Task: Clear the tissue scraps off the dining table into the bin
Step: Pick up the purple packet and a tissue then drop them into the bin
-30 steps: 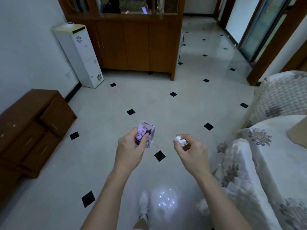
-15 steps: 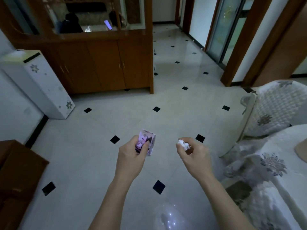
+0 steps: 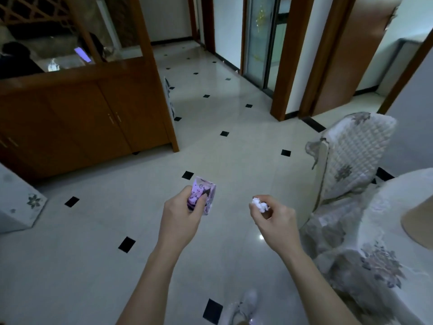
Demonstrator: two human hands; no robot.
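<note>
My left hand is closed around a small purple patterned tissue packet, held upright above the tiled floor. My right hand pinches a crumpled white tissue scrap between thumb and fingers. Both hands are held out in front of me at about the same height, a hand's width apart. No bin shows in this view. The cloth-covered dining table is at my right.
A chair with a quilted floral cover stands at the right, next to the table. A wooden cabinet fills the left, with a white appliance at the far left edge. Doorways open ahead. My shoe shows below.
The view has swung to the right and up: the cabinet and white appliance slid left and the doorways came into view. Both hands keep the same grip on the packet and scrap.
</note>
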